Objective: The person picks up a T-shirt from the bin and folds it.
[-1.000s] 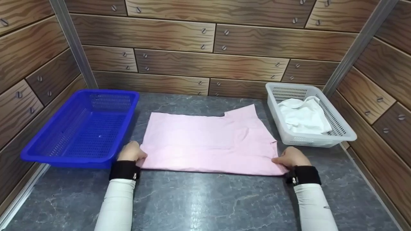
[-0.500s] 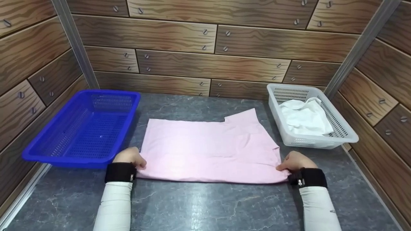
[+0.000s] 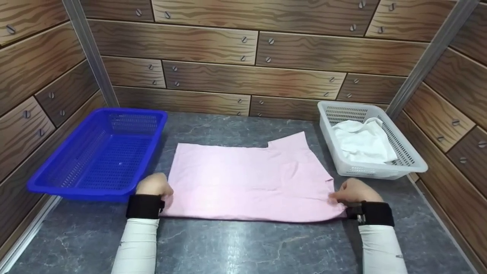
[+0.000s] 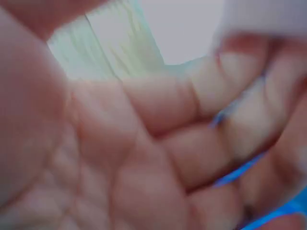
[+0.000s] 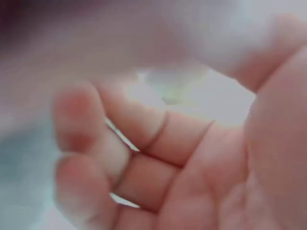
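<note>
A pink shirt (image 3: 243, 182), folded lengthwise with one short sleeve pointing away at the upper right, lies on the grey table. My left hand (image 3: 155, 185) pinches its near left corner, beside the blue basket. At the near right corner, my right hand (image 3: 354, 191) pinches the cloth between thumb and fingers. In the left wrist view the curled fingers (image 4: 206, 139) meet blurred pale cloth at the upper right. Blurred cloth also crosses the top of the right wrist view, above the curled fingers (image 5: 129, 153).
At the left stands a blue basket (image 3: 150, 152) with nothing in it. A white basket (image 3: 331, 142) at the right back holds a crumpled white cloth (image 3: 363, 140). Wood-patterned walls (image 3: 213, 74) close in the grey table (image 3: 236, 247) at the back and sides.
Both hands have drawn the pink shirt toward me, and its near edge sits lower in view. The right hand has also shifted slightly to the right. Both hands keep their hold.
</note>
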{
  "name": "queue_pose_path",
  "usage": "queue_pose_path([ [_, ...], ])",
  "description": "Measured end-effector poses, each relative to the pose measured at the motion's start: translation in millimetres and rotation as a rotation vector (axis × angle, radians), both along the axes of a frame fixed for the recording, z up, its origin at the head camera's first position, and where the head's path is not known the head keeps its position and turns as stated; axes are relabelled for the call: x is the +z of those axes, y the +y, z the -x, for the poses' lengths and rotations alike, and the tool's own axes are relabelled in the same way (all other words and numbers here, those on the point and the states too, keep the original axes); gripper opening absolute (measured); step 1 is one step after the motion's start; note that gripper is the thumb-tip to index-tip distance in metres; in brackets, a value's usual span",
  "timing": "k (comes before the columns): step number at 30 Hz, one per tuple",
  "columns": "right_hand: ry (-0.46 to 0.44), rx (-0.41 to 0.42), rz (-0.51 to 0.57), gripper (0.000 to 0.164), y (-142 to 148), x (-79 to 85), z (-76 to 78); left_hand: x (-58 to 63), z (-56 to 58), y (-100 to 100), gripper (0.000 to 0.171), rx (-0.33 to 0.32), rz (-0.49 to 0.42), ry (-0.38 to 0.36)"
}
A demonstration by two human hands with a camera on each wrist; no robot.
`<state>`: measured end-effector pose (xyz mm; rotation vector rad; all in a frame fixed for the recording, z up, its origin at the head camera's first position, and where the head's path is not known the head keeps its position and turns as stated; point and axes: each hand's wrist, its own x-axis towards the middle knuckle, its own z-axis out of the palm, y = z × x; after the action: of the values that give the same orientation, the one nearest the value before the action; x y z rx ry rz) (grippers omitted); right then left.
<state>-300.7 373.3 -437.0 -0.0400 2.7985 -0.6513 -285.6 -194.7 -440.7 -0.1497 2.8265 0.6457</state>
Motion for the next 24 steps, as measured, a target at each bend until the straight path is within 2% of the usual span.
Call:
queue_pose_path([
  [3,0.134,0.037,0.084,0.035,-11,21.6,1.8,12.0,1.3,12,0.035,0.033,0.013,0.098],
  [5,0.194,0.066,0.157,0.034,-21,31.1,12.3,17.5,8.1,20,0.046,0.023,-0.021,0.127],
  [8,0.228,0.102,0.205,0.038,-35,31.6,43.3,17.2,31.3,26,0.048,-0.023,-0.076,0.138],
  [11,0.217,0.092,0.151,0.05,-46,19.3,79.5,12.2,64.1,30,0.056,-0.003,-0.09,0.098],
  [12,0.205,0.08,0.12,0.054,-49,13.7,89.9,8.9,75.1,32,0.06,0.023,-0.081,0.085],
  [14,0.17,0.038,0.066,0.062,-54,1.1,107.3,1.3,93.4,35,0.065,0.12,-0.085,0.059],
  [17,0.13,-0.056,-0.006,0.069,-60,-16.7,124.7,-11.6,111.4,37,0.069,0.287,-0.113,0.068],
  [20,0.155,-0.17,-0.012,0.067,-64,-29.5,135.1,-23.2,119.8,39,0.065,0.399,-0.154,0.137],
  [24,0.204,-0.25,0.03,0.062,-66,-36.9,141.3,-33.6,124.1,40,0.053,0.445,-0.173,0.195],
])
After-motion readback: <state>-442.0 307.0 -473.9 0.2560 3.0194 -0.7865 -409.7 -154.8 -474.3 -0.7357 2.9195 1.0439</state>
